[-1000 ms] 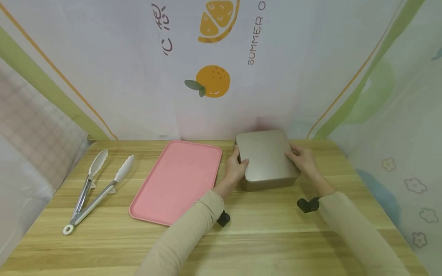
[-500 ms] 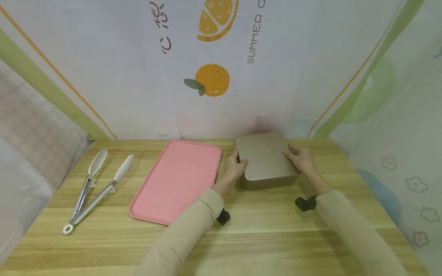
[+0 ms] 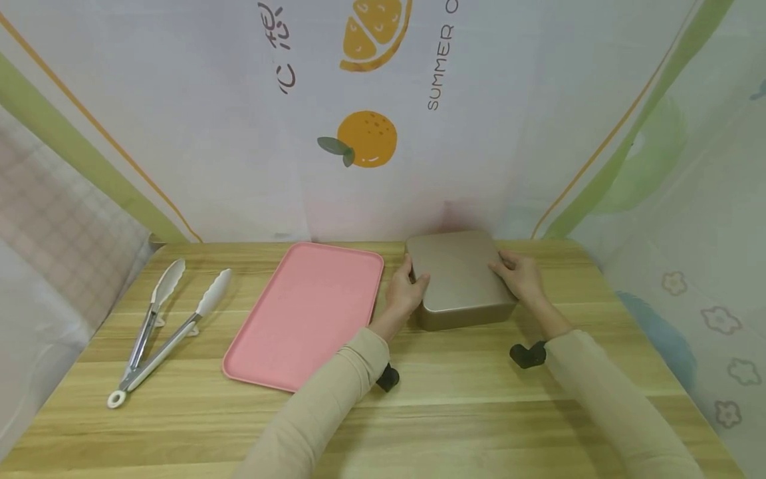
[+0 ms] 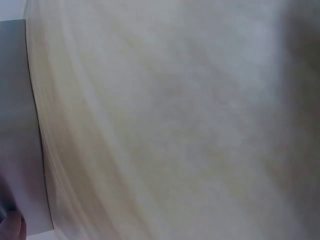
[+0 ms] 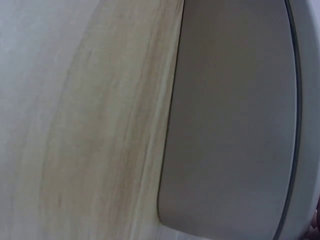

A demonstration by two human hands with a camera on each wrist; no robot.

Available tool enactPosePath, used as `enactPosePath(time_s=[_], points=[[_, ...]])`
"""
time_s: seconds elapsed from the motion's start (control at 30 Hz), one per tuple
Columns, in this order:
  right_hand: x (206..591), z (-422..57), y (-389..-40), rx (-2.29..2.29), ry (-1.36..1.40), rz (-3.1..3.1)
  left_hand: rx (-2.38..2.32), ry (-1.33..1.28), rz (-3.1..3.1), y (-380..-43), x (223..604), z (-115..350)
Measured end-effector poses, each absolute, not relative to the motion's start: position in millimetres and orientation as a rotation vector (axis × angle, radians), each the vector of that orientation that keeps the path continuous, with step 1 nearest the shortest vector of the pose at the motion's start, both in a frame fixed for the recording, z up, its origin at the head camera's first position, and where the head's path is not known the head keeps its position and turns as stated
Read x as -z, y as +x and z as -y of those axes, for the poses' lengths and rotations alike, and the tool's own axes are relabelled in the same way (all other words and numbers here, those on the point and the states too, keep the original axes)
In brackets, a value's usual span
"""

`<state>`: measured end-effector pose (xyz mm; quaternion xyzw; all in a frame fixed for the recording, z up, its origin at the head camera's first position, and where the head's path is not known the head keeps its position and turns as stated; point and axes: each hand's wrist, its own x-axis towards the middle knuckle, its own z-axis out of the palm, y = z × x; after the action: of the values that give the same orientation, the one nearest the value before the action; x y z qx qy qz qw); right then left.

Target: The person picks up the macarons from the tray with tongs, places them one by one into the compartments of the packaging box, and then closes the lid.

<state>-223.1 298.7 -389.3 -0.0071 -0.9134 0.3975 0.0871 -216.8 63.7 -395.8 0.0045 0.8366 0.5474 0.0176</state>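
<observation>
A champagne-coloured metal box [image 3: 462, 276] with rounded corners and a smooth top sits at the back right of the wooden table. My left hand [image 3: 407, 293] grips its left side, thumb toward the top edge. On the opposite side my right hand [image 3: 522, 276] holds the edge, with the thumb on top. In the right wrist view a dark seam runs along the box wall [image 5: 230, 120]. The left wrist view catches part of the box [image 4: 20, 120] at the left edge, with a fingertip [image 4: 11, 226] against it. The fingers along the box's sides are mostly hidden.
Left of the box lies a pink tray [image 3: 311, 313], partly under my left forearm. Farther left, white-tipped tongs [image 3: 161, 346] lie spread on the table [image 3: 419, 432]. A printed curtain [image 3: 479, 133] hangs right behind the table's back edge.
The back of the box's top has come down slightly and its surface looks less bright. Both hands keep their hold, with the right hand shifted a little left.
</observation>
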Motion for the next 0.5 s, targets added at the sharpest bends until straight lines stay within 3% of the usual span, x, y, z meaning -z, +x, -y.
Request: enactPosePath(time_s=[0.5], points=[[398.2,-297.8,-221.4,-1.216,-0.043,2.669,-1.651,-0.016,-2.710,-218.2,397.9,-68.3]])
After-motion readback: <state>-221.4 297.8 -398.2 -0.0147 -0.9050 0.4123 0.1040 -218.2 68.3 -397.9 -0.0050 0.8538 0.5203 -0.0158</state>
